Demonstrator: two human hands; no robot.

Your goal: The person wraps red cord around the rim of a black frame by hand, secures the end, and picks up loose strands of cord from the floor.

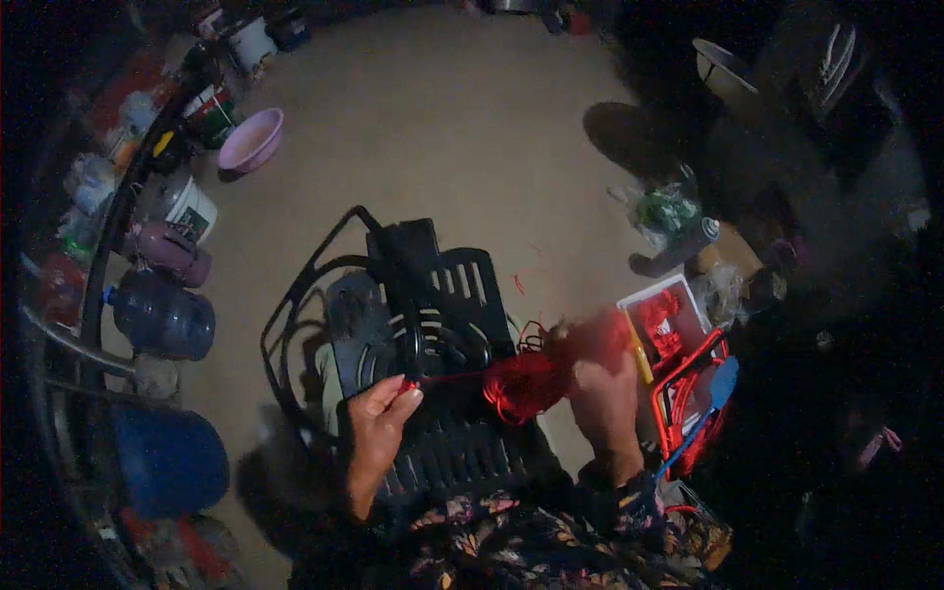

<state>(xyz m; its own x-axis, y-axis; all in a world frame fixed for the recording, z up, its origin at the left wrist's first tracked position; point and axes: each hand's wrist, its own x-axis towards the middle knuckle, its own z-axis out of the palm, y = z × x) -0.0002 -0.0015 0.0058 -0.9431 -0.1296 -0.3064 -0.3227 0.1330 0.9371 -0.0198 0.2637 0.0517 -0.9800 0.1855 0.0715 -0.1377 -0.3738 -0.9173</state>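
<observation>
1. A black plastic chair [433,344] lies tipped on the tan floor [442,128], and it serves here as the landmark.
2. The left hand [379,418] sits at the chair's near-left edge, its grip pinched on the end of a red cord [447,377] that runs taut across the slatted panel.
3. The right hand [602,393] is just off the chair's right side, its grip closed around a loose bundle of red cord [526,385]; the strand between the two hands crosses the chair.
4. Judging by how things lie, the winding or threading of cord at the chair looks barely begun: I see only one strand laid over the slats, and most of the cord remains bunched in the bundle. Whether any of it is tied to the frame I cannot tell in this dim light.
5. To the right of the chair stand a red wire basket [688,393] and a white tray [669,320] of red pieces.
6. Far to the chair's upper left sits a pink bowl [251,141]; to its left, a blue water jug [162,317].
</observation>
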